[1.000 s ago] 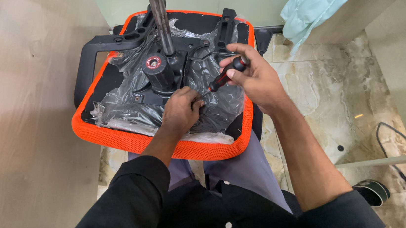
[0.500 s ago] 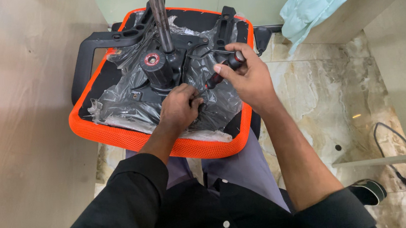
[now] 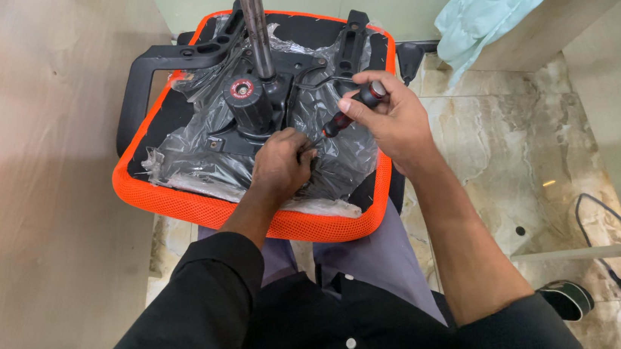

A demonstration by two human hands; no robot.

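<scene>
Mechanism plate sits on upturned orange seat, still plastic-wrapped. Right hand grips screwdriver; left hand pinches its tip at 6 o'clock. Screw apparently not home.

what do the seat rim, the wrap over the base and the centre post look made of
Seat rim: orange mesh fabric, by its fine woven texture. Wrap: thin clear plastic film, crinkled and glossy. Post: likely steel, smooth grey with a dull shine.
</scene>
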